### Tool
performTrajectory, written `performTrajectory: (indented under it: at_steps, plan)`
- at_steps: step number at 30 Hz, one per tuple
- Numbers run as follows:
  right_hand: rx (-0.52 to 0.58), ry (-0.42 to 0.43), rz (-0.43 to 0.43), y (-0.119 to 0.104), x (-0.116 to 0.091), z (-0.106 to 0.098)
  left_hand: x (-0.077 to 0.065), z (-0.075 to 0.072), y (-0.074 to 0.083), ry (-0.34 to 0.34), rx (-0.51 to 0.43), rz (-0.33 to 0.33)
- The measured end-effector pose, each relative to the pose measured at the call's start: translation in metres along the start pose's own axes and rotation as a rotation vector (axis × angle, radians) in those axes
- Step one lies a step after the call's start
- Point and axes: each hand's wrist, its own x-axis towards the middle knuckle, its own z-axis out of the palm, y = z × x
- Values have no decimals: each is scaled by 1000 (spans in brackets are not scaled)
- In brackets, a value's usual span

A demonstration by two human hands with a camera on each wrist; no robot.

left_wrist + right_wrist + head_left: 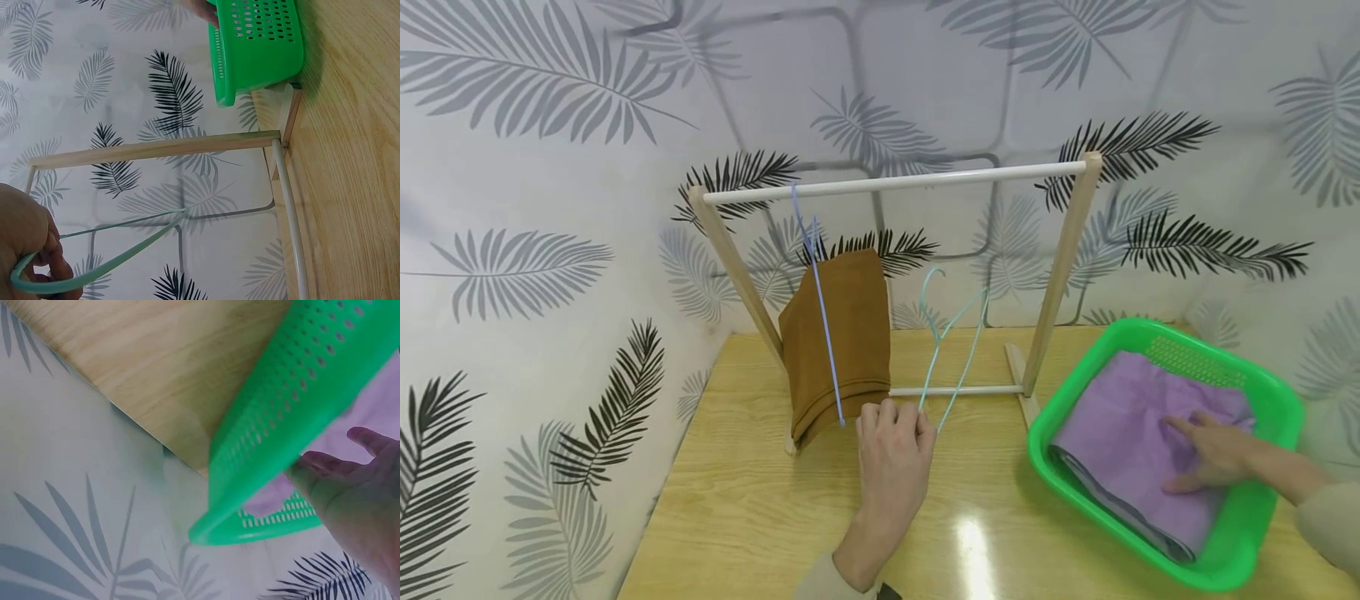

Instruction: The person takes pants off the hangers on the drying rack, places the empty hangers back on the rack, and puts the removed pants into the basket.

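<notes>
My left hand [895,454] grips the lower end of a mint-green hanger [937,337] in front of the rack; its hook points up, free of the rail. In the left wrist view, the fingers [56,265] curl round the thin green bar. My right hand [1213,454] is over the folded purple cloth [1120,425] inside the green basket [1288,408], fingers spread and touching or just above it. The right wrist view shows those fingers [369,440] extended beside the basket rim.
A wooden rack with a white rail [910,180] stands at the back of the table [722,517]. On its left side hangs a blue hanger [823,312] with a brown cloth [842,333]. Behind is a leaf-patterned wall [550,208].
</notes>
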Motion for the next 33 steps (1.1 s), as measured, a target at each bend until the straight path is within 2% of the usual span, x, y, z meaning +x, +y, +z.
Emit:
performTrajectory:
  at_steps: [6, 9, 14, 18, 23, 33]
  plan:
    - [18, 140, -85, -14, -7, -25, -1, 0, 0, -1, 0, -7]
    - [12, 175, -128, -14, -9, -34, -1, -1, 0, -7, 0, -10]
    - [23, 126, -133, -19, -17, -40, -1, -2, 0, -7, -4, -10]
    - [36, 79, -141, -25, -23, -37, -2, -2, 1, -6, -5, -12]
    - [39, 24, -115, -30, -28, -26, -2, -2, 1, -10, -4, -7]
    - [28, 13, -122, -34, -31, 0, -2, -2, 1, -9, -4, -2]
